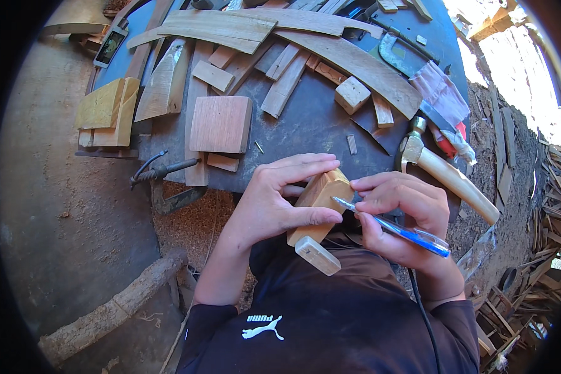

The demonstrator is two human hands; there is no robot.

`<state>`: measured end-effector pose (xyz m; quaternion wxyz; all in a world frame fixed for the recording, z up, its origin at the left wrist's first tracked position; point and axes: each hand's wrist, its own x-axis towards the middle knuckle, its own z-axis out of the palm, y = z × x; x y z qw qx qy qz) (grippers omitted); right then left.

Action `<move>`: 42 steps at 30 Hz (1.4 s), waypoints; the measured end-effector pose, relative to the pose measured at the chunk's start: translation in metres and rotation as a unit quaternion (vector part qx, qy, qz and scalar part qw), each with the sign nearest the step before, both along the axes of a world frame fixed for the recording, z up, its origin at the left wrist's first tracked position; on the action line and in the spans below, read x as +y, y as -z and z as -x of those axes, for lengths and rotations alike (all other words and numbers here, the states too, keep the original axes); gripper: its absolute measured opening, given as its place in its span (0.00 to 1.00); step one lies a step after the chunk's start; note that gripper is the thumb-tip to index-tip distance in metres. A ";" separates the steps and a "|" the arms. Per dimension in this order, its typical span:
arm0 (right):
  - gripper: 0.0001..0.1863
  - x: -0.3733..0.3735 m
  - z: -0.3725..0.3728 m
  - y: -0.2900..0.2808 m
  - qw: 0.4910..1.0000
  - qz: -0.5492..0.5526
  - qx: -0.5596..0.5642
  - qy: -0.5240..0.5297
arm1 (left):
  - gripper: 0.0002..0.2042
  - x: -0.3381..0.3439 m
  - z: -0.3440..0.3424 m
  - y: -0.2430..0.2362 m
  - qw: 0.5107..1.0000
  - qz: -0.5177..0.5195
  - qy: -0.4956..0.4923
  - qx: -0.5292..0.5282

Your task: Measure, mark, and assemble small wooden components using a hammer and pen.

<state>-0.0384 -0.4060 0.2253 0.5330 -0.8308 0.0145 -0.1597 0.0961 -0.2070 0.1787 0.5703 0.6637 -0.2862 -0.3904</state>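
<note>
My left hand (287, 193) is closed round a wooden block (321, 196), thumb on the near side and fingers along the far side. A smaller pale wooden piece (318, 255) sticks out from the block's lower end, close to my shirt. Between thumb and fingers, my right hand (405, 209) grips a blue pen (411, 233). The pen's tip is at the block's face, its blue end slanting down to the right. Whether the tip touches the wood I cannot tell. My right fingertips are beside the block's right edge.
On the dark worktable (280, 140) lie a square wooden block (220, 124), curved boards (355, 68) and several offcuts. A hammer (455, 181) rests at the right edge. One clamp (174, 181) grips the near left edge; a cloth (439, 93) lies at the right.
</note>
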 end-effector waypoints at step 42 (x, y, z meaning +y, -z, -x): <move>0.04 -0.002 0.004 0.005 0.997 -0.066 0.023 0.032 | 0.33 -0.002 0.000 -0.002 1.000 -0.002 0.000 -0.006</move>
